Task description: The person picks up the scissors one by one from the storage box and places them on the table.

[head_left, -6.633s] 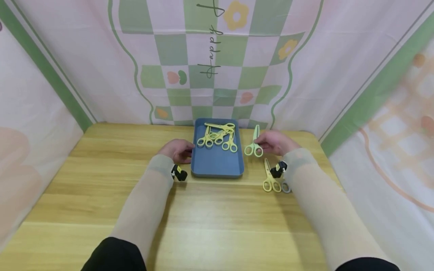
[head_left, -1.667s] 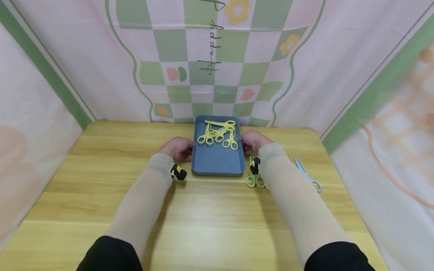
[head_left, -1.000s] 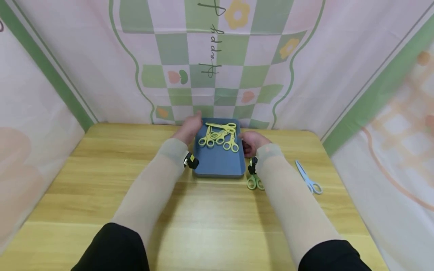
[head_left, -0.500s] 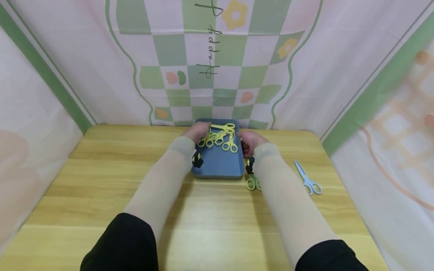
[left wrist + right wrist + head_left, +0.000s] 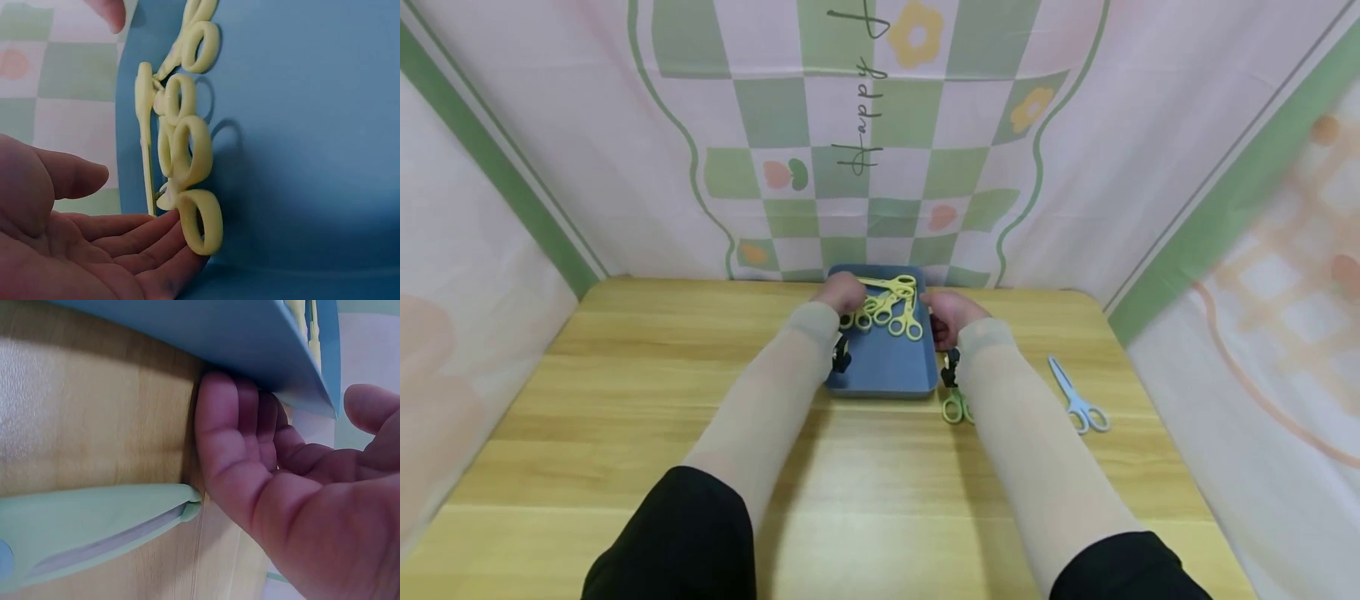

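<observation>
Several pale-yellow scissors [image 5: 144, 94] lie heaped toward the far end of a blue rectangular tray [image 5: 891, 362]. My left hand [image 5: 841, 292] reaches over the tray's left rim. In the left wrist view its fingers [image 5: 134, 244] are stretched out, their tips at the finger loops of the nearest scissors, with the thumb held apart. At the tray's right side, my right hand [image 5: 953, 317] holds the edge, fingers curled against the outer wall and thumb at the rim. Below that hand lie green scissors [image 5: 106, 519], partly hidden by the wrist in the head view.
Light blue scissors [image 5: 1066, 383] lie on the wooden table [image 5: 625, 433], right of my right forearm. A patterned cloth [image 5: 842, 117] hangs behind the table's far edge, close beyond the tray.
Green scissors, earlier in my right hand, now lie on the table; that hand has moved to the tray's edge. My left hand has left the tray's outer left side and moved in over the scissors.
</observation>
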A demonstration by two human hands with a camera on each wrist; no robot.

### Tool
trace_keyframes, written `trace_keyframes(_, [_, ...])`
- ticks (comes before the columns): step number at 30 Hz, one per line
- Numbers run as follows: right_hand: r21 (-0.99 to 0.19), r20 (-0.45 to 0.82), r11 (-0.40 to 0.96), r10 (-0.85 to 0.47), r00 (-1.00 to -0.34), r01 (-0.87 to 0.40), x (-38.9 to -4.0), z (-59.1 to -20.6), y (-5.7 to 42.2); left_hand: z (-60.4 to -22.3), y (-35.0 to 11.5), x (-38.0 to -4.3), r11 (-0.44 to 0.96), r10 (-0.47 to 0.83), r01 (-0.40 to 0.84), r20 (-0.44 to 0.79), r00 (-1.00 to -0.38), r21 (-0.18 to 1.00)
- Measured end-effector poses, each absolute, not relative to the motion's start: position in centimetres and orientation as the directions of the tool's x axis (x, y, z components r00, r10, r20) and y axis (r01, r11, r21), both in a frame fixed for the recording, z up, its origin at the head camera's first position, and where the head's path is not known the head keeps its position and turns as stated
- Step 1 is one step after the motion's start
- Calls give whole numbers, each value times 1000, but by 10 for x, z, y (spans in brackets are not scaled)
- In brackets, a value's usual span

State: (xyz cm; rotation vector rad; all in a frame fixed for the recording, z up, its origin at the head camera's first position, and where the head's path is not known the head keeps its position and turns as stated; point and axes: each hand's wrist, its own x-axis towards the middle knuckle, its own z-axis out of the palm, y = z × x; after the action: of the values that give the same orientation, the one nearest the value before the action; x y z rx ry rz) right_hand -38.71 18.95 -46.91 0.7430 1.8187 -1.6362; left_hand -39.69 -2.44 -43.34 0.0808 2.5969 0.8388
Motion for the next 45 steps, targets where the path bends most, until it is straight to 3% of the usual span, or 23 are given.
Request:
trace_keyframes(11, [-688,-722,99,-4,-691,719,-369,-453,184,-434,-25,-397,702,94,-232,-410,-907,673])
trace_keyframes(15, [-688,-723,91,-2,-691,720,-370,-454,184,-439,-26,-394,629,75,-322,-467,-881,708])
trace_keyframes(21, [-686,-721,119,17,-692,718,-380,-463,189,-443,-26,-391,589,54,-359,-478,-877,724])
trace_keyframes(32, [-682,-726,117,8,-687,722,-387,-469,191,-450,-26,-390,351,64,-510,-564,-823,785])
trace_keyframes(45, [-700,-709,122,-3,-705,704,-366,-449,183,-447,-28,-382,574,129,-378,-536,-835,727])
